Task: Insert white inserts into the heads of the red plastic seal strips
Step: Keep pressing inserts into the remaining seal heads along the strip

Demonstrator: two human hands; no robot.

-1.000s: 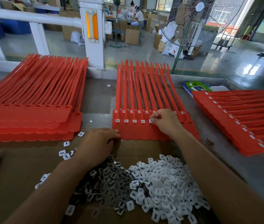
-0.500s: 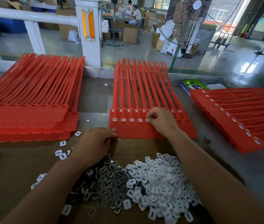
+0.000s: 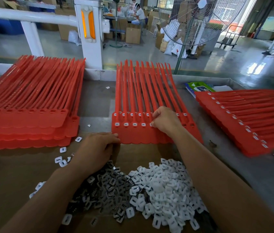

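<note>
The right hand (image 3: 164, 121) is bent over the front row of heads on the middle sheet of red seal strips (image 3: 149, 138). Its fingertips (image 3: 155, 122) are curled down on a white insert (image 3: 151, 124) at the fifth head from the left. The four heads to the left of it already show their inserts. The left hand (image 3: 97, 148) lies with curled fingers at the near edge of the same sheet and touches it; whether it holds something inside, I cannot tell. The sheet lies on the table (image 3: 96, 101), between a stack of strips with no white in the heads (image 3: 23, 125) and a stack of filled strips (image 3: 250, 128).

The main risk, I think, is an insert that goes in tilted. The fingers cover the head, so a piece seated only halfway may not be noticed and could come out later. The sheet rests on other sheets, so a hard press may slide it if the left hand does not steady the edge. The pile of white inserts (image 3: 163, 187) also touches the pile of dark metal clips (image 3: 102, 187), and they mix at the border. A quick grab there could bring the wrong piece.
</note>
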